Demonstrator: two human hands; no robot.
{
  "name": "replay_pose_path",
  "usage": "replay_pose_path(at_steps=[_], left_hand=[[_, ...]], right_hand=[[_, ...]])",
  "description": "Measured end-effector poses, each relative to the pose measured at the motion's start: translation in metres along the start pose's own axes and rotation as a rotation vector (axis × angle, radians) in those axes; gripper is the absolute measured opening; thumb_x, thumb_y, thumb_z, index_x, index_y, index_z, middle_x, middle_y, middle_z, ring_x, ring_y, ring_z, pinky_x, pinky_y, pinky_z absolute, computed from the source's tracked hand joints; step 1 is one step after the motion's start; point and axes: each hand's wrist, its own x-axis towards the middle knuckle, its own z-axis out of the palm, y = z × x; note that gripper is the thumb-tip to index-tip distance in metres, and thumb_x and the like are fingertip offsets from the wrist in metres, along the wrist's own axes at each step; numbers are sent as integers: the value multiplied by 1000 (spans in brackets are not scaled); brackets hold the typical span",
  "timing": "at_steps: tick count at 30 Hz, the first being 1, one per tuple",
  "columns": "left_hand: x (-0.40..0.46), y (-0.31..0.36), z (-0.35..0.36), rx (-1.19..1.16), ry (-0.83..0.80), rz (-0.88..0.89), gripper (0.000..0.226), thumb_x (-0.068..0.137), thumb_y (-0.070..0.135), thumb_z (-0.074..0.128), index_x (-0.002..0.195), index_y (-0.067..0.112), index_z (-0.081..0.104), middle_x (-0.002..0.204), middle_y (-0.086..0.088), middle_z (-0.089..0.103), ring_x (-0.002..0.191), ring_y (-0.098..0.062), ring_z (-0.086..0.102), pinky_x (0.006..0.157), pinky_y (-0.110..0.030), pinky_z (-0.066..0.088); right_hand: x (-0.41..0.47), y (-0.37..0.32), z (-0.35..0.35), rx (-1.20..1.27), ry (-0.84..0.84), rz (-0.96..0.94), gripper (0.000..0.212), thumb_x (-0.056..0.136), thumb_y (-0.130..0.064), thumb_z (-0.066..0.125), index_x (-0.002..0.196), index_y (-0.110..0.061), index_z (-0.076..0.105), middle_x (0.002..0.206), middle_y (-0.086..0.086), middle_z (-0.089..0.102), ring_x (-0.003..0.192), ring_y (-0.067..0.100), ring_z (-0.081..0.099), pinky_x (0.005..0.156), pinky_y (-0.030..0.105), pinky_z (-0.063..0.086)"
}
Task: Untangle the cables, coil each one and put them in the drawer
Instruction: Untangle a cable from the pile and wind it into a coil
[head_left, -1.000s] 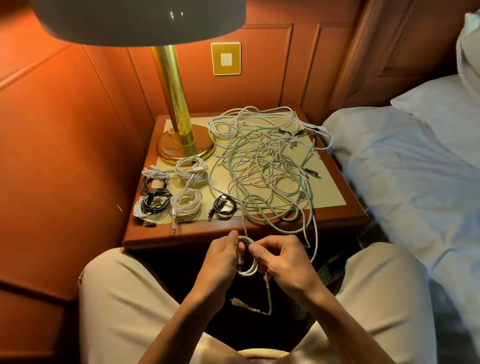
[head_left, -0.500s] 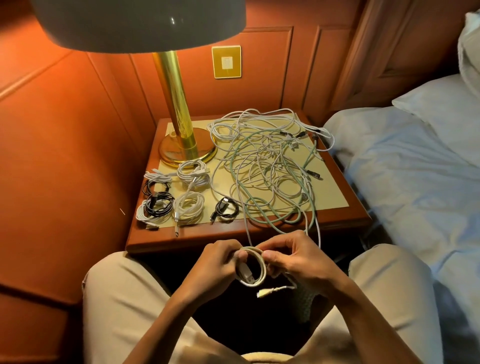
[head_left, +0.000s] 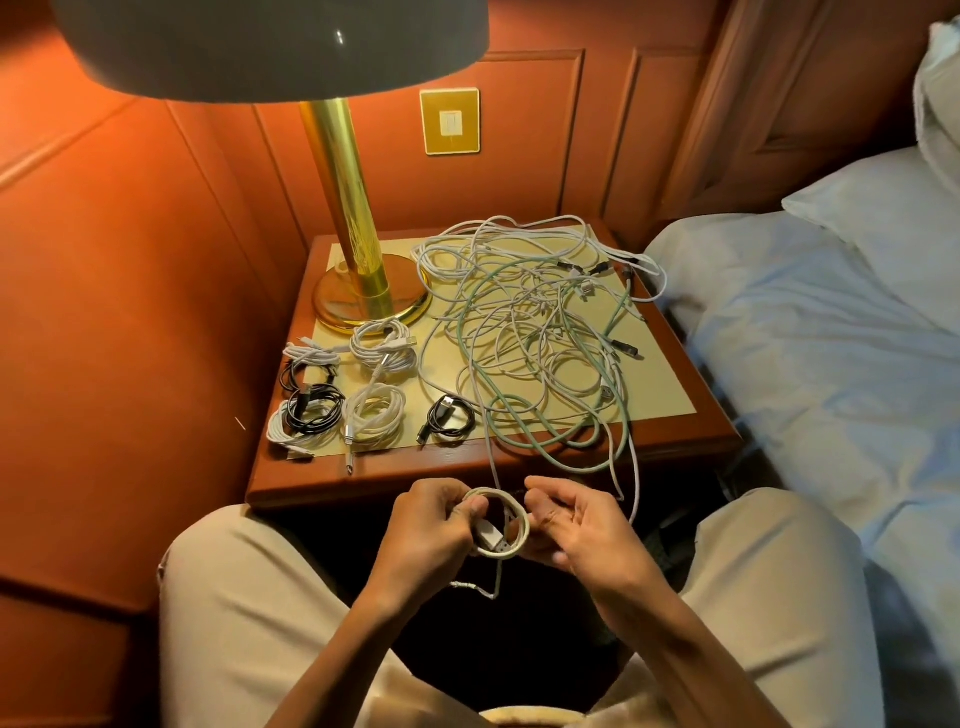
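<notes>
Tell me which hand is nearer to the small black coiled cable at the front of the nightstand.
The left hand. It holds the white coil just below and slightly left of the small black coiled cable. The right hand is farther to the right, under the tangled pile.

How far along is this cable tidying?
Partway. Several coiled cables already lie on the left of the nightstand. The left hand and right hand are winding a small white coil in front of it. A big tangled pile remains, and no drawer is visible.
</notes>
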Motion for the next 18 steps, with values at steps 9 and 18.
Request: replay_pose_path(at_steps=[9,18], left_hand=[[1,-9,4,20,-209,58,13,93,20,59,82,19,67,77,-2,70,74,-20,67,74,-50,56],[2,-17,2,38,-155,89,9,96,15,60,95,19,68,74,-2,73,61,-12,69,61,-37,58]], right_hand=[[6,-6,3,277,-83,166,62,75,35,34,121,-3,52,96,28,71,69,17,64,71,26,53],[5,-8,8,31,-53,34,57,79,22,63,123,-11,51,95,18,76,92,29,74,84,38,59]])
